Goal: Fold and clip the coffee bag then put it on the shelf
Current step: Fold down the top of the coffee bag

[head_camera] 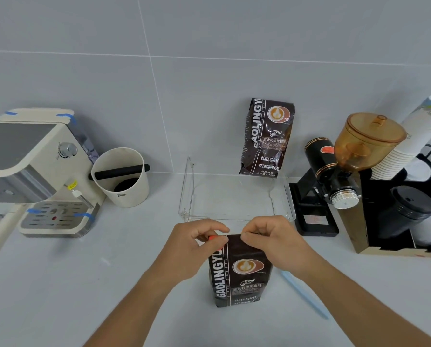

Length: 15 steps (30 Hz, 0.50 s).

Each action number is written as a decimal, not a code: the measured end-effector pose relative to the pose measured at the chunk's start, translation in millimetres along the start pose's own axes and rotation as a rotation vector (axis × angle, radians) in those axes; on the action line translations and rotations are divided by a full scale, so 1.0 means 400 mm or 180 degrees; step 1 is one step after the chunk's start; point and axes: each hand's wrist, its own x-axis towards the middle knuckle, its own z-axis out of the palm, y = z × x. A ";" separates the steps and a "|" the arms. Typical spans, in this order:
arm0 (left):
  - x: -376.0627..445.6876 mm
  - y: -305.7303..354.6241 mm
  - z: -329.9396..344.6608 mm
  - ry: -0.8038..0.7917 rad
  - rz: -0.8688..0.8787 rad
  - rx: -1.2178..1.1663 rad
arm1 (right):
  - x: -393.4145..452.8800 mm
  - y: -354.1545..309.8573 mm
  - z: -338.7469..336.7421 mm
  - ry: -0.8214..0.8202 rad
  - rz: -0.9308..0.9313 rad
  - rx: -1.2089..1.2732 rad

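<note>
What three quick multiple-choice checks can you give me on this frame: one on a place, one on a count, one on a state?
1. Where does the second coffee bag stand?
A. on the clear shelf, against the wall
B. on the espresso machine
C. inside the knock box

2. How many coffee bags show?
A. one
B. two
C. three

3. What is happening at the top of the near coffee bag?
A. nothing touches it
B. one hand lies flat on it
C. both hands pinch it

Answers: 1 A, it stands upright at the back of the shelf. 2 B, one far, one near. 3 C, the left hand, with something orange at its fingers, and the right hand meet at the top edge.
</note>
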 end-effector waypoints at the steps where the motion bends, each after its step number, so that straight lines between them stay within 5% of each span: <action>1: -0.005 -0.005 -0.001 -0.0103 0.0045 0.0056 | 0.003 -0.003 -0.002 -0.0008 0.0149 0.0121; 7: -0.022 -0.041 0.005 -0.0481 0.0224 0.0617 | 0.008 -0.005 -0.009 -0.0057 0.0517 0.0521; 15: -0.035 -0.054 0.017 -0.0373 0.0302 0.0887 | 0.005 0.013 -0.035 -0.0771 0.0259 -0.0548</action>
